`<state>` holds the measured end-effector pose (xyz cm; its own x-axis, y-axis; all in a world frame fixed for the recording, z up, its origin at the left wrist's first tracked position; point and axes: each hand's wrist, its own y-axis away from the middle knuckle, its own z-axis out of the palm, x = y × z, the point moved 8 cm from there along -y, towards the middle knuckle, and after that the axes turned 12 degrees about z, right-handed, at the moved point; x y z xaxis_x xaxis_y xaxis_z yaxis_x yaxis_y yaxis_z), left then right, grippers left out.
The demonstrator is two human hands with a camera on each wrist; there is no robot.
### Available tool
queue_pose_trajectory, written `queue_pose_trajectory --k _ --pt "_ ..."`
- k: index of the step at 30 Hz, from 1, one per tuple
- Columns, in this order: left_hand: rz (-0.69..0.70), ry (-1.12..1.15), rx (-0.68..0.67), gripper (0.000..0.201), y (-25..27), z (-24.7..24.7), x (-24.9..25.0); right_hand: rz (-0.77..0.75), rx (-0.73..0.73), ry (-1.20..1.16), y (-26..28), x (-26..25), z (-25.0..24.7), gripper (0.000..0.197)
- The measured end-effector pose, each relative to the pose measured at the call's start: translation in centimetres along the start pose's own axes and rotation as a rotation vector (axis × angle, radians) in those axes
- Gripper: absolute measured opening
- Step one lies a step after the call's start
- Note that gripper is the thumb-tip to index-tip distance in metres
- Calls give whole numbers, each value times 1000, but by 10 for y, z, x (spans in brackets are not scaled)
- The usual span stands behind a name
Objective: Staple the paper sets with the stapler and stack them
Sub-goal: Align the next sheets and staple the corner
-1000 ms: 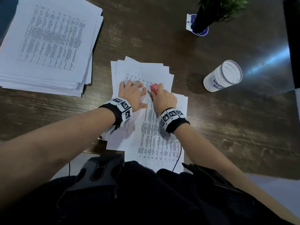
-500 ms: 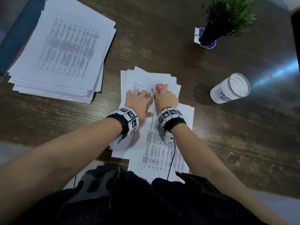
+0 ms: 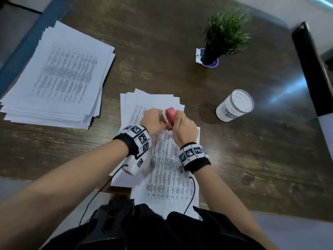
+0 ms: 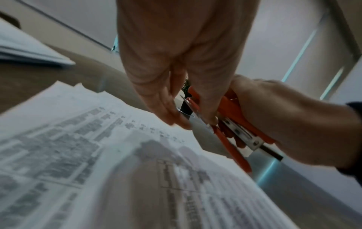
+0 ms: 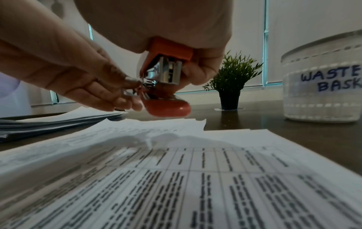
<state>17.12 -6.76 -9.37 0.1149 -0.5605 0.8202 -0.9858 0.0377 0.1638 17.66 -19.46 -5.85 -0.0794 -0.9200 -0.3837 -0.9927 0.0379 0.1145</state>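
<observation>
The stapler [image 3: 170, 117] has come up off the papers — a second ago both hands were pressed low on the loose sheets [image 3: 162, 159] with the red body down against them; now the right hand [image 3: 183, 129] holds it clear above the page, fingers curled round its top and base. The stapler hangs open, its metal magazine showing between the red halves in the right wrist view. The left hand [image 3: 153, 121] has also lifted from the paper and reaches in just beside that grip, fingertips [image 5: 125, 99] at the open mouth, apparently touching the metal there; whether they pinch anything I cannot tell.

That reads less like stapling than like tending the tool — perhaps clearing a jam or checking staples. Directly beneath the grip the fanned sheets lie unaligned on the worktop [image 3: 252, 168], with no hand on them. Well to the left of the grip sits the tall paper stack [image 3: 59, 78]; to its right, the white tub [image 3: 234, 105].
</observation>
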Motion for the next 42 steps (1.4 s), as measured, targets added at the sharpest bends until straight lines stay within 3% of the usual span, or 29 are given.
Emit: queue_pose_trajectory --k 3,7,12,17,20,24,28,33,38,42 --pt "-36 -4 -31 27 -2 12 6 -31 -17 47 3 10 -8 45" --pt "-98 194 -157 6 -6 37 8 -87 2 95 5 30 -15 47" --pt "-138 393 -298 9 -9 64 18 -79 23 90 4 63 -28 45" --pt "-189 326 -257 16 -18 75 21 209 57 29 -6 126 -40 50" --pt "-129 182 -243 15 -25 72 33 394 23 -44 -13 173 -36 54" --pt "-31 94 -265 21 -41 69 74 429 -47 -50 -15 198 -26 41" --pt "4 240 -235 18 -67 70 124 496 57 44 -11 202 -37 41" --pt "18 432 -197 14 -100 80 187 350 353 -90 2 190 -63 33" --pt "64 435 -204 19 -127 103 224 256 275 -28 13 191 -50 27" --pt "40 456 -200 25 -137 119 225 252 235 7 12 193 -48 28"
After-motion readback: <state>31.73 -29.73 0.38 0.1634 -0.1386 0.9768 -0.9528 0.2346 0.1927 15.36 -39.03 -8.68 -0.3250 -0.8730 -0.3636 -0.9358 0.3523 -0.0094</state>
